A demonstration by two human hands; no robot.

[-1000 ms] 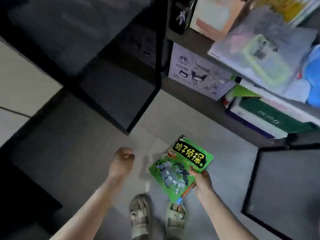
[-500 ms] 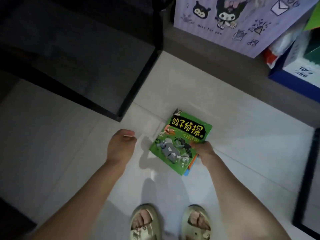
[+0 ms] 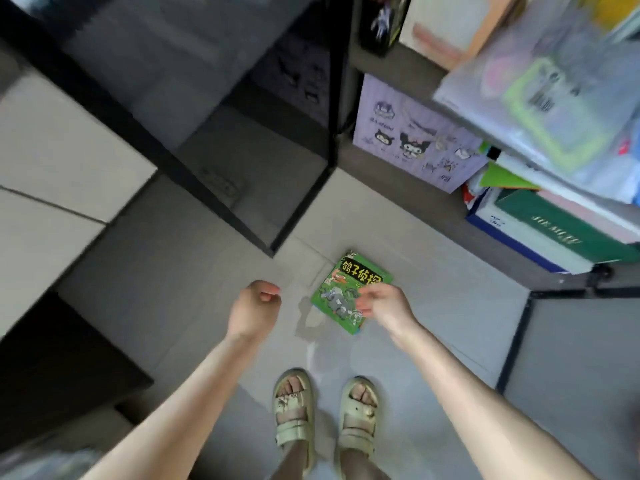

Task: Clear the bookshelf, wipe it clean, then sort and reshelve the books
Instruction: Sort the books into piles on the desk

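While the green book (image 3: 337, 296) lies flat on the pale tiled floor (image 3: 443, 317), cover up, the right grip (image 3: 384, 306) is held over its right-hand edge with the fingers loosely spread and nothing pinched. Whether the fingertips touch the cover cannot be told. The left grip (image 3: 254, 310) is held to the left of the book, apart from it, with its fingers curled in on the palm and nothing held in it. Yellow characters on a black band are seen across the top of the cover, with cartoon animals below. The book is placed just in front of the bookshelf (image 3: 398, 69), between the person's feet and the lowest shelf board. On that board a purple box (image 3: 412, 140) printed with cartoon figures is stood, and to its right a stack of books is laid flat, a dark green one (image 3: 561, 230) among them. On the board above, plastic folders (image 3: 554, 109) and papers are piled, blurred. A dark-framed cabinet (image 3: 242, 168) is seen to the left of the shelf. Pale sandals (image 3: 294, 414) are worn on both feet.
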